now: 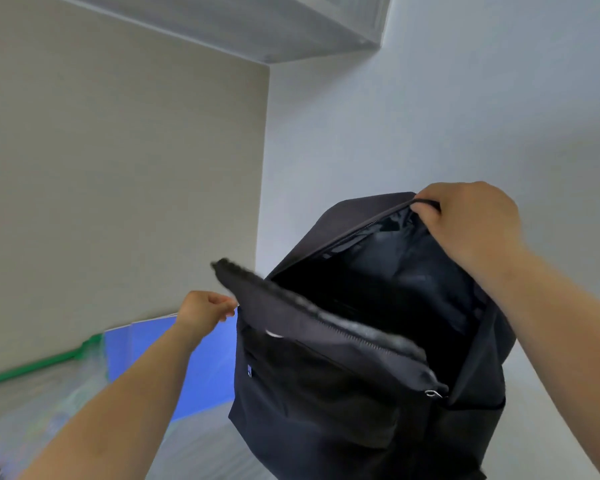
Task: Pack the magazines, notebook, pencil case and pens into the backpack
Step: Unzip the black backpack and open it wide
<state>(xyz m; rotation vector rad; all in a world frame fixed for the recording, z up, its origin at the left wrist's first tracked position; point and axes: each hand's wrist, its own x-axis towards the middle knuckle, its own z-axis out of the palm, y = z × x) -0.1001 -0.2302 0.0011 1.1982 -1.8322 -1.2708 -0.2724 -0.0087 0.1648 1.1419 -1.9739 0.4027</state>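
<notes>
Bare forearms, no sleeves, two grips [205,308]

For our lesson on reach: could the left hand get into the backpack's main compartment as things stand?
Probably yes. The backpack is unzipped, the right hand holds its top up, and the left hand pulls the front flap forward. The mouth gapes, but that hand must first release the flap.

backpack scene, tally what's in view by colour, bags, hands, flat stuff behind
Black: 1, the black fabric backpack, main compartment open
Blue: 1, a blue flat sheet-like item behind the left forearm; what it is cannot be told
Green: 1, a green strip along the surface edge
Bare hands: 2, left hand at the front flap, right hand on the top handle
Total: 5
</notes>
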